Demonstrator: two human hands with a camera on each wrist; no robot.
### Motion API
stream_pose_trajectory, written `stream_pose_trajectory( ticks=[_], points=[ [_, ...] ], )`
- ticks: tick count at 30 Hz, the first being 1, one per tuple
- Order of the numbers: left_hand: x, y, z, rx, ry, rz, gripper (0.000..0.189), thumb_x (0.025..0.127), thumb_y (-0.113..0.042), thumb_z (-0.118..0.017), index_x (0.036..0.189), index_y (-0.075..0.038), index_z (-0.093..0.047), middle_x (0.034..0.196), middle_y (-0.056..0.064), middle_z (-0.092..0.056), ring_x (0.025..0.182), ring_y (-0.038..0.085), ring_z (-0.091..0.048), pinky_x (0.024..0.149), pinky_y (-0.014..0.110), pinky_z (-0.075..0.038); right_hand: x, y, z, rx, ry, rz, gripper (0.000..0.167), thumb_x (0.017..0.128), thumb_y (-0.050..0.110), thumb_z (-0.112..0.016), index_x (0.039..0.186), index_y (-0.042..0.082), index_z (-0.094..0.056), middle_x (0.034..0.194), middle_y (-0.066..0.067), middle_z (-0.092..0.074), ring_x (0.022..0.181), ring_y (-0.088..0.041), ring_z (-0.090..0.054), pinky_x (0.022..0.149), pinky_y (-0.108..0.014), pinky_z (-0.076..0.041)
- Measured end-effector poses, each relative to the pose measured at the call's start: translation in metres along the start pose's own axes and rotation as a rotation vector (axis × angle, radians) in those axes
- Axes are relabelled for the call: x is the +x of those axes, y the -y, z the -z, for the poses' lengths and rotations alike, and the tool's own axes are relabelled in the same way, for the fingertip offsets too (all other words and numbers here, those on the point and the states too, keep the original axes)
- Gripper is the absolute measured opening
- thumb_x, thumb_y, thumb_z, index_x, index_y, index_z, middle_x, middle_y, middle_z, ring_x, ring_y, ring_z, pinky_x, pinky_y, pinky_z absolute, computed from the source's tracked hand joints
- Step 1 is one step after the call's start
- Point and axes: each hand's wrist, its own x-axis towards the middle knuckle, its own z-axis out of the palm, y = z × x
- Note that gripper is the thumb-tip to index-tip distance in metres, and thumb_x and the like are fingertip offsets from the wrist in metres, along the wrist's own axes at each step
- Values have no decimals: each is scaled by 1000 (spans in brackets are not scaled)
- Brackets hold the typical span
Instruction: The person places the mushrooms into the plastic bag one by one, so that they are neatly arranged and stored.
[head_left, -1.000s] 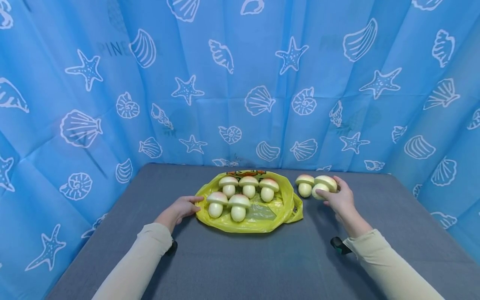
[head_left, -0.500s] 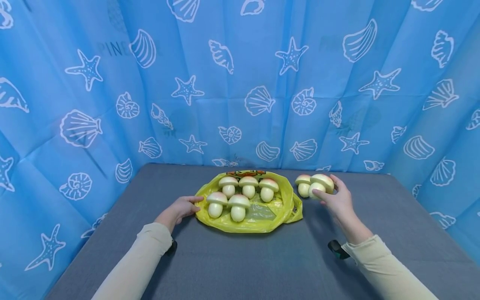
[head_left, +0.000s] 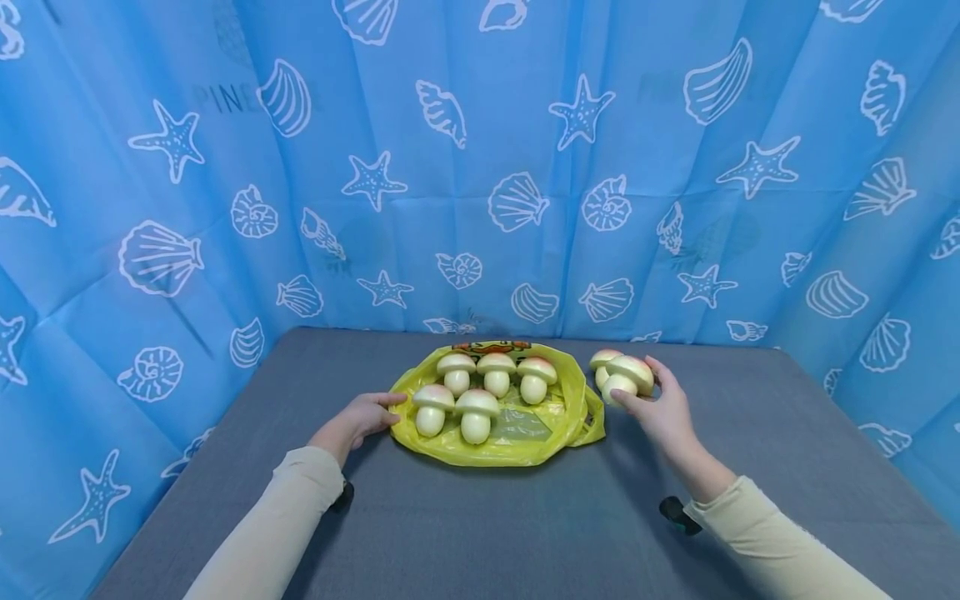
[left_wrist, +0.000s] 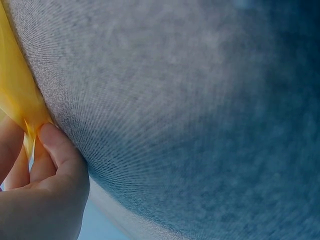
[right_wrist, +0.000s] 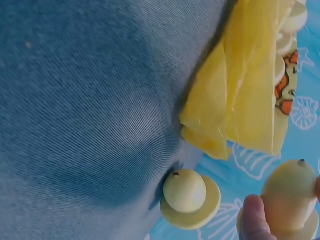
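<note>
My left hand pinches the left rim of an open yellow plastic bag; the left wrist view shows thumb and fingers meeting on the gathered plastic. Several toy mushrooms with pale stems and pinkish caps sit inside the bag in two rows. To the right of the bag, my right hand grips another toy mushroom between thumb and fingers, its stem tilted toward the bag. One more mushroom rests on the table, partly hidden behind the held one in the head view.
A grey cloth-covered table lies under everything. Behind it and at both sides hangs a blue curtain printed with white shells and starfish. The bag's knotted-looking handle sticks out at its right end.
My right hand has moved left toward the bag with its mushroom, which now overlaps the mushroom left on the table. My left hand keeps its place at the bag's rim.
</note>
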Motion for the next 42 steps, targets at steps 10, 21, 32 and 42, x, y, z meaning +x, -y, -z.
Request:
stream_pose_trajectory(
  ticks=[10,21,32,42],
  points=[
    [1,1,0,-17,5,-10,46,96,1,-54,142,-3,-49,153,23,-30,138,36,-34,108,46,-35,-7,1,-8,-18,32,47,81,93,13,-66,153,-4,-13,147,-28,-26,118,-40,-48,75,-16,-46],
    [-2,-1,-1,-16,1,-10,46,96,0,-55,141,-4,-50,152,23,-32,137,36,-35,107,46,-36,-11,2,-13,-26,76,76,80,94,12,-65,153,-4,-13,145,-28,-30,112,-40,-51,76,-20,-49],
    [-4,-5,0,-2,-12,-1,44,95,-2,-57,139,-6,-53,152,22,-32,136,35,-36,105,43,-39,-13,3,-18,-23,127,100,79,94,14,-65,153,-2,-15,141,-28,-34,112,-40,-53,80,-29,-51],
    [-4,-3,-1,2,-8,-8,46,96,-1,-55,141,-4,-50,153,23,-31,137,36,-35,107,47,-36,-13,2,-27,-23,158,120,76,94,11,-64,152,-2,-17,140,-28,-36,109,-39,-55,78,-28,-51]
  ],
)
